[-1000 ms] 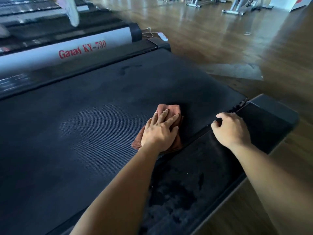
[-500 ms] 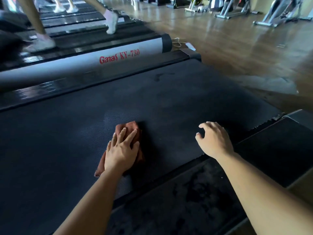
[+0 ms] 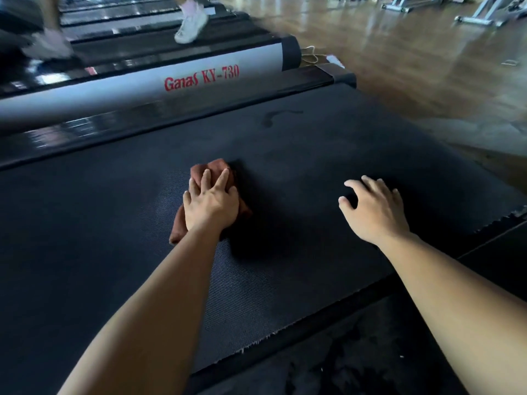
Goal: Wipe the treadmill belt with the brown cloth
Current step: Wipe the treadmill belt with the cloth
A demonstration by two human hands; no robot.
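Note:
The black ribbed treadmill belt (image 3: 99, 223) fills the middle of the head view. A crumpled brown cloth (image 3: 212, 168) lies on it near the centre. My left hand (image 3: 209, 205) lies flat on top of the cloth, fingers pointing away from me, and covers most of it. My right hand (image 3: 373, 208) is over the belt to the right of the cloth, fingers spread and curled, holding nothing. Whether its fingertips touch the belt I cannot tell.
A dark side rail (image 3: 370, 352) borders the belt's near edge. Beyond the far rail stands a second treadmill with a grey "Ganas KY-730" side cover (image 3: 142, 86), where a person's feet in white shoes (image 3: 189, 25) move. Wooden floor (image 3: 413, 67) and exercise machines lie at the right.
My left hand has slid the cloth from the belt's near right edge toward the middle. My right hand has left the side rail and now hovers open over the belt.

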